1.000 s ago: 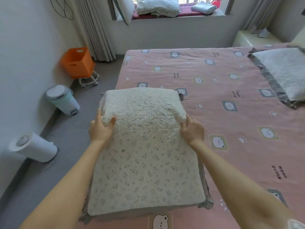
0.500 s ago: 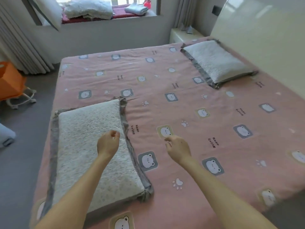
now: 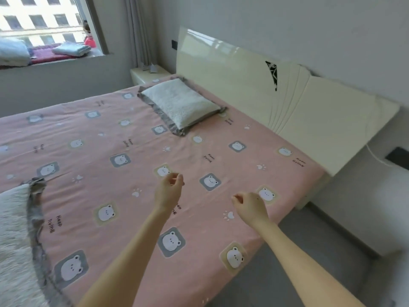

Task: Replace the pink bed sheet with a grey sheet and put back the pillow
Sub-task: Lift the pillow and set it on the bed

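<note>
Above the near side of the bed, the left hand [image 3: 169, 189] and the right hand [image 3: 250, 206] hover with fingers loosely curled, empty, neither touching the cloth below.

The pink bed sheet [image 3: 137, 156], printed with bear faces, lies spread flat and fairly smooth over the whole mattress, so the swap has not begun. One fleecy white pillow [image 3: 180, 105] with a grey frill rests on it beside the cream headboard [image 3: 298, 111], on the window side. A second pillow [image 3: 13, 240] of the same kind lies on the sheet at the lower left edge of the view. Both probably have to come off before the sheet can be lifted.

The sheet looks thin, light and limp. It will likely bunch and drag rather than lift as one piece, and it should grip easily. The best hold seems to be the corner next to the headboard, nearest the right hand, or the edge that hangs over the mattress side. From there it can be peeled back toward the window. Whether the corners are elastic or tucked under cannot be told.

The pillows look soft and light and should be easy to pick up by their two short sides.

Folded cloths [image 3: 72, 49] sit on the window ledge. Whether one of them is the grey sheet cannot be told.
</note>
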`<state>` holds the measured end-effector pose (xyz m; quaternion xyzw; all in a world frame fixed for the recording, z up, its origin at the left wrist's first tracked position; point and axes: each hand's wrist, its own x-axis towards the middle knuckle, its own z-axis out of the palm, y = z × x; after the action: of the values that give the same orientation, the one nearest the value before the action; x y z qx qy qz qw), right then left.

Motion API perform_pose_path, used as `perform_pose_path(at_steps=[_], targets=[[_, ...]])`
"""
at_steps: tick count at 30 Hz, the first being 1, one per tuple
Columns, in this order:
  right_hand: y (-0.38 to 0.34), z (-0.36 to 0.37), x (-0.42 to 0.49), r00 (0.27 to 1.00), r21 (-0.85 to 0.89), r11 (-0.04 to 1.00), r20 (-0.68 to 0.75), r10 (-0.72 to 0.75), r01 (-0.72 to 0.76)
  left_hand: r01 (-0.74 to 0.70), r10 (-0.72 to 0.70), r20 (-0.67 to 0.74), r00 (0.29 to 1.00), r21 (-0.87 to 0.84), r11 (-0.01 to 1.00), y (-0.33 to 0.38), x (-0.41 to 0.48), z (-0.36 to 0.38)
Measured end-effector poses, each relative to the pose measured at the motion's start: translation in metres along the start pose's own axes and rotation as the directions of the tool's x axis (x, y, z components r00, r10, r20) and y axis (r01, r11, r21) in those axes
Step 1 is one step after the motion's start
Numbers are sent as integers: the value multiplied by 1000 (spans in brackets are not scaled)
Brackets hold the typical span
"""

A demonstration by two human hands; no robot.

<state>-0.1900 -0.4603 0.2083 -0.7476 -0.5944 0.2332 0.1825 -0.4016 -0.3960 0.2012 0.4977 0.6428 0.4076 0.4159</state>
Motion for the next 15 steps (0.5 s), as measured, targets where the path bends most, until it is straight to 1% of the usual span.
perform_pose_path(at_steps=[2, 6, 9, 12, 15], targets=[[31, -27, 15, 999, 27, 999, -35, 39, -38, -33, 33, 34, 999, -2, 999, 21, 11, 45], [85, -68, 53, 995, 18, 997, -71, 70, -69, -35, 35, 97, 995, 0, 999, 52, 44, 129], [119, -90, 93, 994, -12, 996, -58, 90, -91, -23, 26, 125, 992, -25, 999, 67, 80, 187], [151, -112, 142, 996, -37, 996, -47, 81, -83, -9, 14, 117, 993, -49, 999, 81, 123, 245], [183, -134, 194, 996, -88, 992, -8, 87, -87, 58, -48, 124, 991, -74, 996, 96, 169, 297]])
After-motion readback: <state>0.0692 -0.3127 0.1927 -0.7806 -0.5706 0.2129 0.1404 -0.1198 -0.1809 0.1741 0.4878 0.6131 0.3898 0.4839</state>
